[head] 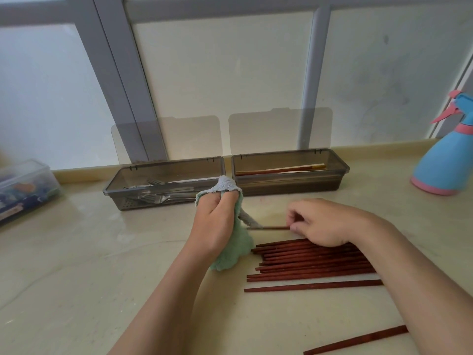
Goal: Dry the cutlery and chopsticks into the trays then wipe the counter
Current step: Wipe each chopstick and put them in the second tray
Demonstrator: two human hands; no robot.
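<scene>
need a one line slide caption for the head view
Left hand holds green cloth to a chopstick the right hand pinches; loose chopsticks, fork tray and chopstick tray nearby

Single wide-angle view, worn on the head. Sits above the worktop, on the near side of the cutlery tray and close to it. Looks forward and down, over the cutlery tray to the frosted window behind it. Takes in the worktop close up, with both forearms filling the lower frame on the near side of the cutlery tray. Cuts off a spray bottle far right of the cutlery tray and a clear box far left of it. Bends the straight window bars towards the frame edges.
</scene>
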